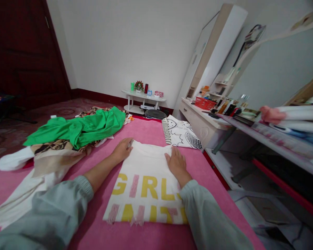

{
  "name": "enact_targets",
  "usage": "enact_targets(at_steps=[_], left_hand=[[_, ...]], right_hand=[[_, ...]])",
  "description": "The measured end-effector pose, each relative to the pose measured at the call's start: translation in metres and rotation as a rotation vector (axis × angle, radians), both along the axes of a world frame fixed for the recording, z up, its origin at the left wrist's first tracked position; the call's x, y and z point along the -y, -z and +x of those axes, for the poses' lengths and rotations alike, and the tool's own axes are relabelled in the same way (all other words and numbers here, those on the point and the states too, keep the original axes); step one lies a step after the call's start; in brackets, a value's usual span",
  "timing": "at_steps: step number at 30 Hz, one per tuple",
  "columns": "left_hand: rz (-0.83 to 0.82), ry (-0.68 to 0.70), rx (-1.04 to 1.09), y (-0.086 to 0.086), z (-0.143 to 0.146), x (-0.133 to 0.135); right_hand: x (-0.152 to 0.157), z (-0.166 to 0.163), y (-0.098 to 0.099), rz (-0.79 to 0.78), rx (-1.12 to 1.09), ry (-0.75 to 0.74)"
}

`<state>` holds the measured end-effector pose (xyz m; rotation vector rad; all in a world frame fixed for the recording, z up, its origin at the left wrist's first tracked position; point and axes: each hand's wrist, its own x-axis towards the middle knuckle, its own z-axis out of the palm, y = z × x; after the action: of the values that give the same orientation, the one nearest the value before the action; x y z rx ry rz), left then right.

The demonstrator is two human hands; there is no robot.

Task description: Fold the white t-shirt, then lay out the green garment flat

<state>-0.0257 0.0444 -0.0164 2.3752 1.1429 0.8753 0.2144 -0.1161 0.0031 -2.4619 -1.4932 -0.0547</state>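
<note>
Sleeves (56,208), then lengthwise shirt (148,163), collar (152,148) away

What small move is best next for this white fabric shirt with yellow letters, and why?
Probably lift the white fabric shirt by its upper corners: the left hand and right hand rest there, and the yellow letters cut off at its lower edge suggest it is already folded.

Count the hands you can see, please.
2: the left hand at the white shirt's upper left corner, and the right hand by its upper right corner.
</note>
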Motion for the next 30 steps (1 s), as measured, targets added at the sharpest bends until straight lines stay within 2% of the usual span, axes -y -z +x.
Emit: enact_targets(at_steps=[4, 7, 10, 12, 15, 17, 19, 22, 26, 28, 30], left_hand=[[-0.069, 0.103, 0.009, -0.014, -0.029, 0.025], [-0.224, 0.208, 0.099, -0.022, -0.054, 0.055], [-0.446, 0.15, 0.208, -0.026, -0.07, 0.09], [-0.636, 0.097, 0.245, -0.027, -0.076, 0.111], [-0.955, 0.163, 0.253, -0.029, -0.079, 0.136], [-1.059, 0.236, 0.302, -0.031, -0.078, 0.147], [-1.051, 0.271, 0.397, -0.036, -0.073, 0.153], [-0.932, 0.289, 0.508, -0.051, -0.056, 0.158], [-0.751, 0.382, 0.578, -0.071, -0.013, 0.168], [-0.693, 0.436, 0.526, -0.073, 0.009, 0.177], [-0.704, 0.512, 0.413, -0.069, 0.026, 0.189]], right_hand=[[0.032, -0.009, -0.013, -0.097, 0.03, -0.008], [0.064, -0.016, -0.021, -0.067, 0.037, -0.096], [0.094, -0.022, -0.021, 0.022, 0.001, -0.17], [0.108, -0.026, -0.019, 0.084, -0.057, -0.169], [0.118, -0.028, -0.016, 0.158, -0.229, -0.128], [0.119, -0.027, -0.013, 0.187, -0.386, -0.103], [0.116, -0.025, -0.01, 0.207, -0.532, -0.097], [0.109, -0.025, -0.009, 0.241, -0.661, -0.128], [0.093, -0.043, -0.026, 0.306, -0.684, -0.243], [0.085, -0.055, -0.038, 0.314, -0.668, -0.305], [0.077, -0.065, -0.047, 0.273, -0.624, -0.326]])
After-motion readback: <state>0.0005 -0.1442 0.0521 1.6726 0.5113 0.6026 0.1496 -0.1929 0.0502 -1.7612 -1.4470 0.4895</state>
